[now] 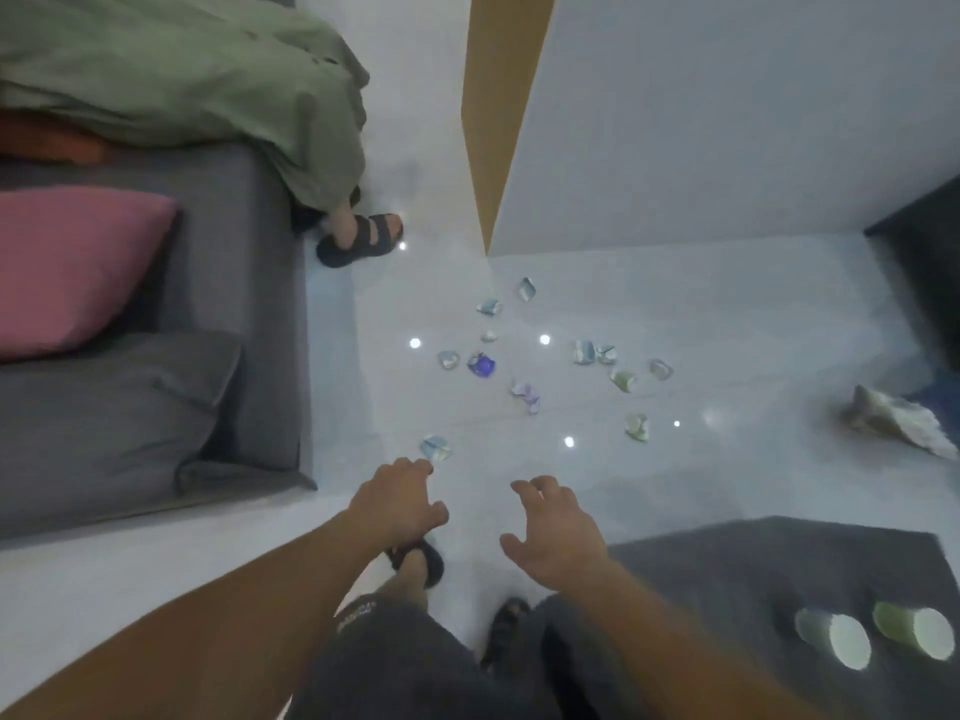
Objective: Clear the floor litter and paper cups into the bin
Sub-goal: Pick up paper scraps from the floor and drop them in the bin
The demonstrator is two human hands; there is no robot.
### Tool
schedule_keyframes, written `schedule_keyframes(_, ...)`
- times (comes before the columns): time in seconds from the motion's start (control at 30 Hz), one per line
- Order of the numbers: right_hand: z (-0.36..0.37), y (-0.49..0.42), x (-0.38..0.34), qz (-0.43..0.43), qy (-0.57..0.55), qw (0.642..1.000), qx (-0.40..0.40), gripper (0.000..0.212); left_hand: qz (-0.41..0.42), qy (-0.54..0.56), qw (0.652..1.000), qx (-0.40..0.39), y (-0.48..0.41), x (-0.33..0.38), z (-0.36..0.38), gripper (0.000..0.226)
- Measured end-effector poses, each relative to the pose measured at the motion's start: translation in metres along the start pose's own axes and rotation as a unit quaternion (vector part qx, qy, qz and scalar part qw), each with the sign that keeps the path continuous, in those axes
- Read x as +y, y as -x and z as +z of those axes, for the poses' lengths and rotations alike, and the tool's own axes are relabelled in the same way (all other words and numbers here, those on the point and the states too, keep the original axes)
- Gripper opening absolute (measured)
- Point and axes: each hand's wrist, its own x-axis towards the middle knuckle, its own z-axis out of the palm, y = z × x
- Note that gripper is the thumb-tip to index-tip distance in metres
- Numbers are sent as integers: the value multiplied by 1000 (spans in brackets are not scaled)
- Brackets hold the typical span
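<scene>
Several crumpled scraps of litter lie scattered on the glossy white floor, among them a pale blue scrap [435, 447], a bright blue wrapper [482, 364] and a lilac scrap [526, 396]. My left hand [397, 498] hovers just short of the pale blue scrap, fingers spread and holding nothing. My right hand [556, 530] is stretched out beside it, fingers loosely spread and holding nothing. Two paper cups [831, 636] [914, 630] stand on a dark table [727, 574] at lower right. No bin is in view.
A grey sofa [218, 283] with a pink cushion [67, 267] fills the left side. Another person's sandalled foot [363, 239] rests by its far corner. A larger crumpled bundle [896, 420] lies at the right. My own feet stand below my hands.
</scene>
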Motion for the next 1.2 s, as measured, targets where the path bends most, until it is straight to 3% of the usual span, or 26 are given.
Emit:
schedule_keyframes(0.17, 48, -143, 1, 36, -45, 997, -49, 69, -15, 53, 998, -19, -124, -39, 30, 67)
schedule_keyframes(0.37, 154, -329, 17, -13, -4, 995, -102, 66, -73, 104, 992, -22, -280, -110, 115, 71)
schedule_keyframes(0.63, 294, -498, 36, -49, 5, 996, -69, 54, -100, 131, 986, 0, -432, -172, 233, 67)
schedule_keyframes(0.8, 343, -540, 39, -66, 4, 997, -30, 39, -110, 160, 981, 20, -455, -192, 272, 68)
schedule_keyframes(0.93, 340, -533, 50, -76, -36, 995, -47, 24, -108, 187, 975, 51, -446, -194, 275, 70)
schedule_keyframes(1.07, 310, -500, 69, -186, -22, 981, -42, 29, -84, 255, 963, 33, -443, -166, 256, 74)
schedule_keyframes(1.2, 279, -482, 102, -252, -54, 966, -27, 38, -21, 263, 965, 6, -456, -117, 248, 59)
